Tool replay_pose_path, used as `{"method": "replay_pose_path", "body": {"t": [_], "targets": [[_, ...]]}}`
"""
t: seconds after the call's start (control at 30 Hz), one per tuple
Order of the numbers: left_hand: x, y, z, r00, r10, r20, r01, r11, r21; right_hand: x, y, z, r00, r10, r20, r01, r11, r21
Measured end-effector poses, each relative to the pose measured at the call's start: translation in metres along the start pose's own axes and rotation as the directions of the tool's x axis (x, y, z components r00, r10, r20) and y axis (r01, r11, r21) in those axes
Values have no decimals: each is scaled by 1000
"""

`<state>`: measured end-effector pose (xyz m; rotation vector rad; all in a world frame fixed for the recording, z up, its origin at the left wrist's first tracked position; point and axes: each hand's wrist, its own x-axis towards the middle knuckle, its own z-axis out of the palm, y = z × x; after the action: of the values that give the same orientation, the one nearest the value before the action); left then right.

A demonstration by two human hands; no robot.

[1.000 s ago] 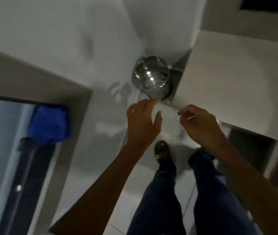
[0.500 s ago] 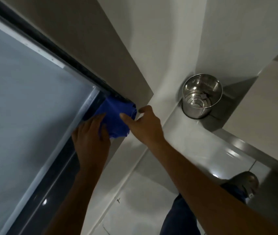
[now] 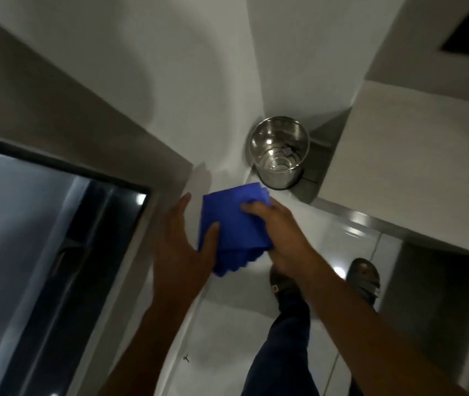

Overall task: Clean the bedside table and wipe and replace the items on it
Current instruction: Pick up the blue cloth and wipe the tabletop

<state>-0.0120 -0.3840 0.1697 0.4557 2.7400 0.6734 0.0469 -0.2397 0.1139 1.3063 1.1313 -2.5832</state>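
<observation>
A folded blue cloth [image 3: 234,224] is held in the air in front of me, over the white floor. My right hand [image 3: 281,238] grips it from the right, fingers curled over its top edge. My left hand [image 3: 183,250] is at its left side, thumb pressed on the cloth's lower left corner and the other fingers spread. The bedside table's pale top [image 3: 416,178] lies to the right, with nothing on the part I see.
A shiny steel bin [image 3: 279,151] stands on the floor in the corner just beyond the cloth. A dark glass panel in a grey frame [image 3: 56,238] fills the left. My legs and dark shoes [image 3: 363,277] are below the hands.
The blue cloth has come off the ledge by the glass panel and now sits between both hands nearer the bin. My view has swung back to the right.
</observation>
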Motion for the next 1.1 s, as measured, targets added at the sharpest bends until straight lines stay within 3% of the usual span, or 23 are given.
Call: {"method": "replay_pose_path", "body": {"t": [0.07,0.13,0.2,0.3,0.4,0.53,0.6,0.67,0.7,0.77,0.8,0.9,1.0,1.1], "targets": [[-2,25,40,972,-123,201,174,949,-264,-7,0,-60,996,-35,-77,38,998,47],[-2,43,89,914,-155,374,320,843,-433,-13,1,-114,980,-52,-193,43,998,-50],[-9,68,148,861,-114,496,382,788,-482,-17,4,-173,946,-45,-321,-2,989,-145],[-21,111,233,793,-17,610,380,795,-472,-16,4,-257,871,-43,-489,-57,981,-188],[-24,154,310,773,84,629,294,831,-473,-7,-5,-326,807,-169,-566,-75,921,-382],[-9,193,400,802,190,567,156,850,-504,38,-9,-394,737,-358,-573,-130,758,-639],[8,197,415,847,327,420,-116,884,-453,56,-9,-405,678,-428,-598,-232,648,-726],[36,188,422,820,533,208,-491,842,-223,69,-4,-403,640,-577,-508,-312,409,-857],[56,179,425,776,613,152,-607,790,-87,77,1,-401,664,-618,-420,-307,287,-907],[99,150,425,741,642,198,-671,717,188,92,13,-392,751,-600,-275,-272,99,-957],[119,133,427,735,625,262,-678,669,307,100,22,-392,781,-569,-257,-277,54,-959],[155,90,430,670,622,405,-741,529,415,109,45,-392,789,-564,-243,-287,10,-958],[165,76,441,629,697,343,-774,519,363,100,69,-404,795,-586,-159,-229,-48,-972],[165,72,440,612,730,304,-782,501,371,81,77,-440,738,-593,-321,-377,32,-926]]}}
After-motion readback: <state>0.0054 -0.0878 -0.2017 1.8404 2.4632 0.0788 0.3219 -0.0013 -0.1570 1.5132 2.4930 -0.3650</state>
